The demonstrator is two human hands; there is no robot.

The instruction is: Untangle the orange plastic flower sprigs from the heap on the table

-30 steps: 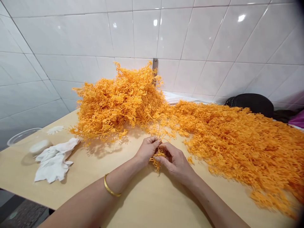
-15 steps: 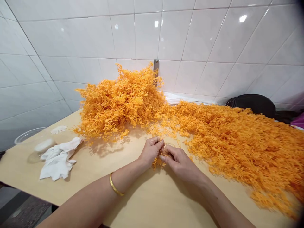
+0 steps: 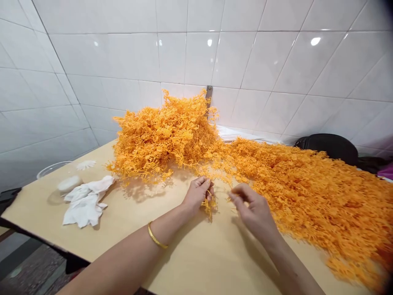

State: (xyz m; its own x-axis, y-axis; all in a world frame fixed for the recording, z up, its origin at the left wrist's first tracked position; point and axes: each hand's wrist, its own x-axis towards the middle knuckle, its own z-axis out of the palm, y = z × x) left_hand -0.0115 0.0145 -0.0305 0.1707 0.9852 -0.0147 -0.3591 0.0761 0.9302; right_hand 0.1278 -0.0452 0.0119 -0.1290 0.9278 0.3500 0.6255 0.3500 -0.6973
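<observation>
My left hand (image 3: 198,196), with a gold bangle at the wrist, is closed in a pinch on a small orange plastic sprig (image 3: 210,209) whose branched end hangs below the fingers. To its right, my right hand (image 3: 251,207) is closed, thumb against index finger, just above the table. A thin orange piece (image 3: 229,199) shows at its fingertips, slightly blurred. Behind my hands stands a tall heap of tangled orange plastic sprigs (image 3: 162,139). A wider, lower pile of orange sprigs (image 3: 319,196) spreads along the right, close behind my right hand.
Crumpled white tissues (image 3: 84,205), a round white item (image 3: 70,184) and a clear round rim (image 3: 50,167) lie on the left of the wooden table (image 3: 184,262). A black case (image 3: 328,147) is behind the right pile. A metal strip (image 3: 209,98) stands against the tiled wall (image 3: 129,53).
My right hand has drawn away to the right from my left hand; they were together at the sprig before. The left hand keeps its pinch. The view has tilted up and shifted left.
</observation>
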